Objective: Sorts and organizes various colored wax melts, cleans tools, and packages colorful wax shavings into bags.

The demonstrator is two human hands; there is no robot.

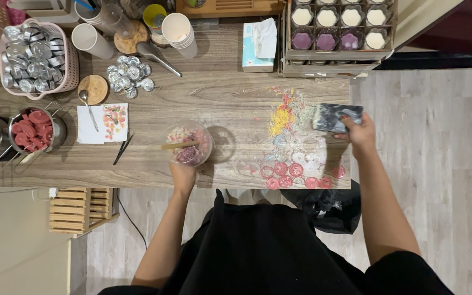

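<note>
Hands hold one bowl (188, 144) and one cloth (335, 117).

A dark grey, white-marbled cloth (336, 117) is seen against the pale wood-grain table (219, 93). Yellow, red and pale blue crumbs (285, 117) are scattered there, pink rings (296, 176) below. The clear bowl (188, 143) is filled with what appears pink-and-white flakes.
</note>
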